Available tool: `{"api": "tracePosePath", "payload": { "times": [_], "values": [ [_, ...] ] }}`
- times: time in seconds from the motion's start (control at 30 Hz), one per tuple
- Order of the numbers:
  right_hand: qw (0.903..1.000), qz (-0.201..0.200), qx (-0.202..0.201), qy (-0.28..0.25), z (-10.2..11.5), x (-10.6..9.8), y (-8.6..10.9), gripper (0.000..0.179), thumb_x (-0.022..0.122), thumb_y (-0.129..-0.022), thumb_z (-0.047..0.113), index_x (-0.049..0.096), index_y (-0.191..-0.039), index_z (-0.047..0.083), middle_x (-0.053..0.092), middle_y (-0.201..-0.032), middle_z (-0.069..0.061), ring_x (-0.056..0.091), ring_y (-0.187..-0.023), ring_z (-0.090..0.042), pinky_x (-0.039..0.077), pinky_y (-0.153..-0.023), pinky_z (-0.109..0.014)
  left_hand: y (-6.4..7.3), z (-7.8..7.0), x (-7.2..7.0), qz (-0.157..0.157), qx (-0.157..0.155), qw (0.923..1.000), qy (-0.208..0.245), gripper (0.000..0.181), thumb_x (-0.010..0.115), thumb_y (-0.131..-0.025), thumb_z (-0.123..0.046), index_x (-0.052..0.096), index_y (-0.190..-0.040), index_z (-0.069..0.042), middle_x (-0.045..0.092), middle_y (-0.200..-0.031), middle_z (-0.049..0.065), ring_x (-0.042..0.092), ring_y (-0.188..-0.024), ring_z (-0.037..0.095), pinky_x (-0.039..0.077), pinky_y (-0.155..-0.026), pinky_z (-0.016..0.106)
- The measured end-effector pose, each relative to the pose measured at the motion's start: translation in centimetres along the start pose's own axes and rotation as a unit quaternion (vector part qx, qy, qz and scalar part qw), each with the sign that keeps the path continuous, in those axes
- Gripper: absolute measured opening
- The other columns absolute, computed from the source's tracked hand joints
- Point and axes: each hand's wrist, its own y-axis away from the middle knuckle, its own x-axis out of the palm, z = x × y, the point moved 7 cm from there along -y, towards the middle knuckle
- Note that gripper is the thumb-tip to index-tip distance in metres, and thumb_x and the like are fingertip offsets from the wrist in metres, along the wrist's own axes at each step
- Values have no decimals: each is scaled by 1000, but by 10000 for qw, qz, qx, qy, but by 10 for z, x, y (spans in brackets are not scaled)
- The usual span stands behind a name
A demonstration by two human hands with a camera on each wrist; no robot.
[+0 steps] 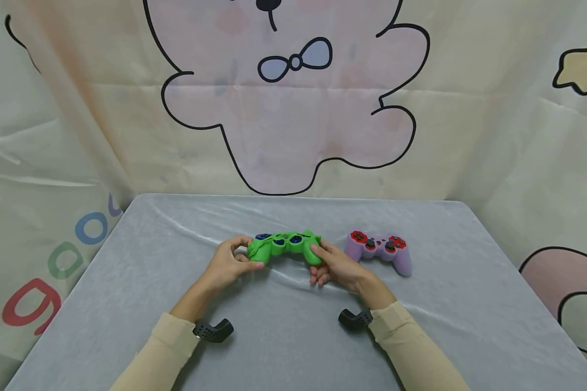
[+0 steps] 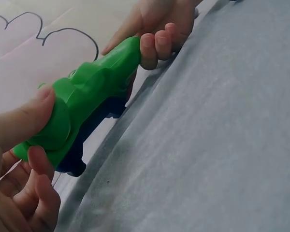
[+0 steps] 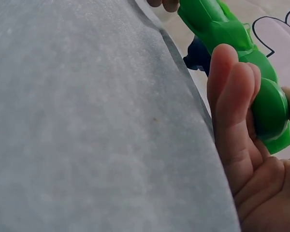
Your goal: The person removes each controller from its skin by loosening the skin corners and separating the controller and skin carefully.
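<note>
A green game controller with dark blue parts is held between both hands over the middle of the table. My left hand pinches its left grip, with the thumb on the near side and fingers behind. On the other end, my right hand holds the right grip between thumb and fingers. In the left wrist view the controller shows its green shell and blue underside. The right wrist view has the right fingers bent against the green grip. A purple controller with red button areas lies just right of my right hand.
A grey cloth covers the table, with soft creases near its far side. Behind it hangs a printed curtain with a cartoon figure. Black wrist straps sit at both cuffs.
</note>
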Motion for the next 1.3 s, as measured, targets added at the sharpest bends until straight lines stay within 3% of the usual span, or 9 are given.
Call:
{"api": "tracePosePath", "payload": {
  "times": [0.1, 0.27, 0.33, 0.6, 0.73, 0.87, 1.03, 1.17, 1.3],
  "values": [
    [10000, -3, 1, -53, 1, -1, -1, 45, 37, -110, 41, 29, -141, 10, 59, -75, -3, 70, -66, -15, 55, -58, -24, 0, -2, 0, -47, 60, 9999, -109, 41, 84, -77, -3, 57, -108, 3, 58, -74, -4, 40, -48, 2, 32, -46, 22],
    [9999, 3, 11, -116, 2, -1, -1, 43, 36, -111, 40, 30, -140, 9, 58, -75, -2, 70, -65, -15, 56, -58, -24, 0, -4, 0, -131, 102, 9996, -230, 37, 83, -78, -1, 57, -105, 4, 60, -118, 12, 42, -48, 1, 35, -47, 20],
    [9999, 1, -1, -119, 2, 0, 0, 41, 35, -111, 39, 30, -139, 9, 57, -75, -2, 70, -65, -15, 56, -58, -24, 0, -3, 0, -168, 58, 9994, -290, 36, 83, -78, -2, 58, -104, 3, 59, -124, 18, 44, -47, 2, 37, -48, 20],
    [9999, 27, -24, -129, 4, 1, 0, 42, 36, -111, 38, 29, -140, 8, 56, -75, -2, 70, -66, -14, 56, -58, -24, 1, -3, -1, -39, 17, 9995, -314, 35, 83, -79, -2, 56, -101, 1, 56, -105, 9, 47, -50, 2, 42, -51, 19],
    [9999, 22, -17, -116, 2, 0, 1, 50, 38, -110, 38, 22, -147, 8, 56, -77, -2, 70, -67, -14, 56, -59, -24, 0, -2, 1, 231, 7, 9991, -342, 39, 78, -86, -7, 50, -113, 0, 54, -106, 9, 51, -59, 5, 46, -56, 22],
    [10000, 44, -1, -42, 1, 0, 1, 62, 42, -109, 38, 10, -156, 13, 59, -78, -4, 70, -68, -15, 56, -60, -24, -1, -4, -1, 155, 113, 9967, -788, 37, 70, -95, -16, 50, -123, -4, 56, -111, 14, 54, -70, 13, 46, -63, 25],
    [9975, -188, -207, 653, 7, 1, 2, 67, 52, -107, 31, 14, -159, 14, 65, -107, -19, 71, -74, -17, 58, -63, -27, -1, -12, -1, -76, 504, 9897, -1340, 33, 76, -89, -9, 62, -119, -4, 52, -109, 17, 43, -68, 12, 38, -60, 22],
    [9793, -691, -538, 1826, 18, 2, 5, 70, 63, -101, 25, 24, -158, 10, 44, -146, -30, 68, -76, -19, 58, -65, -31, 0, -16, 1, -131, 708, 9824, -1724, 27, 77, -87, -5, 69, -112, -6, 55, -106, 15, 46, -71, 12, 39, -61, 22],
    [9359, -1078, -939, 3221, 29, 4, 8, 74, 73, -94, 23, 32, -156, 20, 42, -154, -22, 63, -88, -21, 56, -78, -38, 0, -16, 3, -38, 757, 9825, -1700, 20, 75, -89, -5, 72, -108, -6, 59, -104, 13, 50, -77, 14, 42, -67, 23]
  ]
}}
